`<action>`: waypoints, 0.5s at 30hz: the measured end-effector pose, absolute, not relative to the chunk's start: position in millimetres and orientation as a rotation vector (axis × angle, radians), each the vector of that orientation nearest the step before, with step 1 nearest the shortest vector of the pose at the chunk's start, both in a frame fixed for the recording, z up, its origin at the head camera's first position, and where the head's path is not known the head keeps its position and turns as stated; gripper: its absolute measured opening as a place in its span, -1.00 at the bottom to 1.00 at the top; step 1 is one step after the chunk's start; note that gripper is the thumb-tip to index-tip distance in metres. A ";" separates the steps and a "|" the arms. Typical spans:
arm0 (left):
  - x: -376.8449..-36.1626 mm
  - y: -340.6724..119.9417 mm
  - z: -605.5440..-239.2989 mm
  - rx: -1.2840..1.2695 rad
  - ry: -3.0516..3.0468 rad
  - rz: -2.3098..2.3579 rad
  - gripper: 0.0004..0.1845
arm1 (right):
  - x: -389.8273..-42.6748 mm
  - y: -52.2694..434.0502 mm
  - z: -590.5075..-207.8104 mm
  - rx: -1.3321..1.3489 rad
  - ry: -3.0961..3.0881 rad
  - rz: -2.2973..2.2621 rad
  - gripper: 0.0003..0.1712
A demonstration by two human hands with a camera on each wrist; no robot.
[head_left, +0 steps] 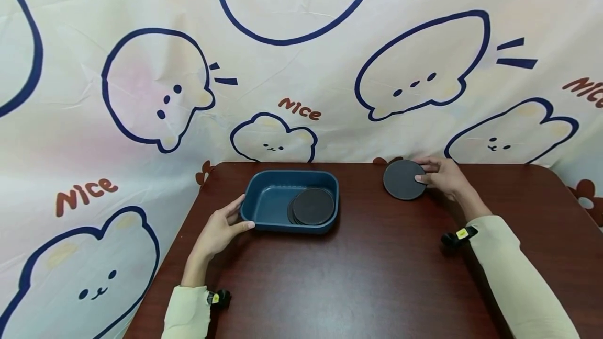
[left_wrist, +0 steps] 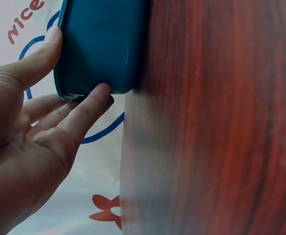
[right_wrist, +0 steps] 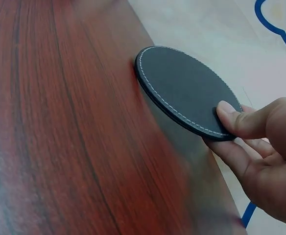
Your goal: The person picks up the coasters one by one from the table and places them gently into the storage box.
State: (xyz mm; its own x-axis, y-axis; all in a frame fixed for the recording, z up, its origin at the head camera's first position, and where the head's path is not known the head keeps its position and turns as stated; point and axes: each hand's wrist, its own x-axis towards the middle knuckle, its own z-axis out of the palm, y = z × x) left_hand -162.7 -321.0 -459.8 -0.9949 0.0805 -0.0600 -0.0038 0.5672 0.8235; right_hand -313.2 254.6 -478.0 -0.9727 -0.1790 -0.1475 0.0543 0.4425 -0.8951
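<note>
I have the right hand (head_left: 443,176) at about two o'clock on the tabletop (head_left: 377,271), pinching a round dark coaster (head_left: 402,179) by its near-right edge. In the right wrist view the thumb (right_wrist: 241,120) lies on top of the stitched disc and the fingers curl underneath, and the held edge is lifted while the far edge looks to touch the wood, so the coaster (right_wrist: 182,88) sits tilted.

The left hand (head_left: 221,229) is at about ten o'clock, against the near-left corner of the blue tray (head_left: 264,221). The left wrist view shows the thumb (left_wrist: 35,61) pressed on the tray's rim and the fingertips (left_wrist: 94,100) touching low on its wall (left_wrist: 104,44). The fingers are only lightly bent, bracing the tray and not wrapped around it.

Inside the tray, toward its right end, lies a small stack of matching coasters (head_left: 312,206). I can see at least two overlapping, but I cannot tell the exact count.

My reading is that the work is well along: several coasters are already in the tray, and the one in my right hand is the only one I can see outside it, well apart from the tray to its right. It has not yet been carried across and laid on the stack.
</note>
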 end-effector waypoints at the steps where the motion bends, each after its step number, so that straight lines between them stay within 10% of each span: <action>1: -162.6 -321.1 -459.6 0.078 2.705 1.415 -0.10 | -312.7 255.5 -479.1 -0.097 2.454 -1.558 -0.30; 15: -163.5 -321.4 -461.0 0.126 2.725 1.393 -0.09 | -293.5 257.5 -489.0 0.044 2.054 -1.942 -0.21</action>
